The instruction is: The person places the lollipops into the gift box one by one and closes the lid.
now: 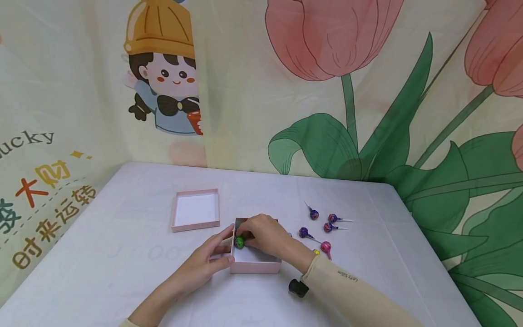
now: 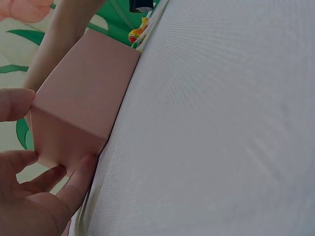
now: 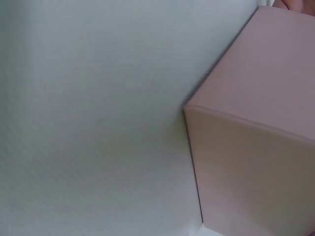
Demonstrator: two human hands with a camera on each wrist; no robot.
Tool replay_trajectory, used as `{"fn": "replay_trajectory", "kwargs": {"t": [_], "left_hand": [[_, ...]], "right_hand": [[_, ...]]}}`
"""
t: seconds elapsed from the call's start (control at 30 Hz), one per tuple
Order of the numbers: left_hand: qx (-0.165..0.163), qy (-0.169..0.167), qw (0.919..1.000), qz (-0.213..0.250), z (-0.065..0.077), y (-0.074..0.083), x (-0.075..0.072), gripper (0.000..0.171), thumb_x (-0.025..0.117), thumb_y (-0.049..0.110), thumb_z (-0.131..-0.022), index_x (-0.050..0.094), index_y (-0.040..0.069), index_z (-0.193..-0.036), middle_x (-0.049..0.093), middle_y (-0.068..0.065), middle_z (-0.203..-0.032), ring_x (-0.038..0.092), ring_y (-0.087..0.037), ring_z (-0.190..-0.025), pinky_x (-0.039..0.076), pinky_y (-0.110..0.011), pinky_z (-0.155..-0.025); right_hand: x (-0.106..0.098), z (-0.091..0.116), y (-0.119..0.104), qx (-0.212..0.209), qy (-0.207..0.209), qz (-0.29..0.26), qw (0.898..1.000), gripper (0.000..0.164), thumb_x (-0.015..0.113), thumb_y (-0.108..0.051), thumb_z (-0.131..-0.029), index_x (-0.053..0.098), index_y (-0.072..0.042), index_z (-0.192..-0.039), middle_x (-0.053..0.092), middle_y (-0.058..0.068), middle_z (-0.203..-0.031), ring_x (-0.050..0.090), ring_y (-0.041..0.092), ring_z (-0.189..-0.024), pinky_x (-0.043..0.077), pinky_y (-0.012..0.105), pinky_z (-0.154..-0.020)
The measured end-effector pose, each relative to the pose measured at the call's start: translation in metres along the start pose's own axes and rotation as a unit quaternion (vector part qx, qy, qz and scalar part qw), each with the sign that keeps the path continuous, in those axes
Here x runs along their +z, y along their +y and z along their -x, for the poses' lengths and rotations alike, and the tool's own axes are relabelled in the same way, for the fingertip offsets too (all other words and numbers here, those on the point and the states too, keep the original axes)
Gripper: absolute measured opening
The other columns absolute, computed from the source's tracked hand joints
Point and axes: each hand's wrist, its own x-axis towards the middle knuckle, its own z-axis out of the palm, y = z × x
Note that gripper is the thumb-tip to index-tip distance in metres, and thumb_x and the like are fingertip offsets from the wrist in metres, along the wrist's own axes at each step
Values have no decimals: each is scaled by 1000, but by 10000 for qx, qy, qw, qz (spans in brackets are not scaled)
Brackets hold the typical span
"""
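Note:
An open pink box [image 1: 255,267] stands on the table, its white inside partly covered by the right hand. The right hand [image 1: 265,234] reaches into it, with bent fingers pinching a green-wrapped lollipop [image 1: 239,242] near the left wall. Along the box's left side rests the left hand [image 1: 204,259], fingers and thumb spread and touching the wall. The left wrist view shows these fingertips [image 2: 83,164] against the pink box [image 2: 83,83]. In the right wrist view only the outside of the box [image 3: 256,162] fills the right part; the lollipop is out of sight there.
The pink box lid [image 1: 196,225] lies inside up behind and left of the box. To the right are several purple lollipops [image 1: 313,214], a pink lollipop [image 1: 325,247] and a yellow one [image 1: 316,252], partly hidden by the right arm. A black object [image 1: 298,288] is beside the right sleeve.

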Motion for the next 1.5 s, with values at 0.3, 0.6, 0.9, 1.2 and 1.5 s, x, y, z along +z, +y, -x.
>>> {"fn": "replay_trajectory", "kwargs": {"t": [0.3, 0.6, 0.9, 1.2, 1.5], "left_hand": [[30, 60, 9999, -115, -1, 0, 1, 75, 68, 24, -105, 29, 27, -169, 32, -14, -172, 52, -33, -144, 45, -21, -106], [-140, 154, 9995, -249, -2, 1, 2, 76, 69, 26, -105, 29, 27, -170, 34, -14, -171, 54, -33, -142, 46, -28, -109], [-134, 190, 9994, -238, -1, 2, 2, 77, 69, 24, -104, 29, 25, -170, 34, -14, -171, 53, -34, -143, 46, -24, -107], [-90, 196, 9996, -188, 1, 0, 3, 77, 70, 22, -103, 29, 25, -170, 34, -15, -171, 54, -34, -142, 46, -22, -106], [-133, 142, 9997, -132, 1, 1, 1, 77, 70, 26, -104, 30, 29, -169, 33, -12, -172, 53, -32, -144, 45, -23, -107]], "right_hand": [[-11, 4, 0, -47, -39, -205, 9998, 21, 85, -8, -91, 83, -13, -111, 80, -4, -103, 68, 5, -87, 54, 16, -83], [-43, 20, 9, 234, 50, -640, 9977, 29, 84, -8, -92, 80, -11, -121, 80, 3, -108, 69, 10, -91, 57, 20, -82], [-90, 42, 45, 465, 347, -492, 9971, 30, 84, -8, -92, 79, -11, -121, 78, 1, -110, 73, 19, -98, 62, 35, -87], [-110, 59, 101, 764, -63, -140, 9970, 37, 83, -7, -92, 77, -15, -128, 76, 0, -123, 70, 22, -112, 60, 39, -96], [-107, 67, 136, 974, -1065, -163, 9894, 45, 83, -2, -91, 73, -10, -134, 71, 8, -135, 63, 33, -130, 52, 52, -108]]}}
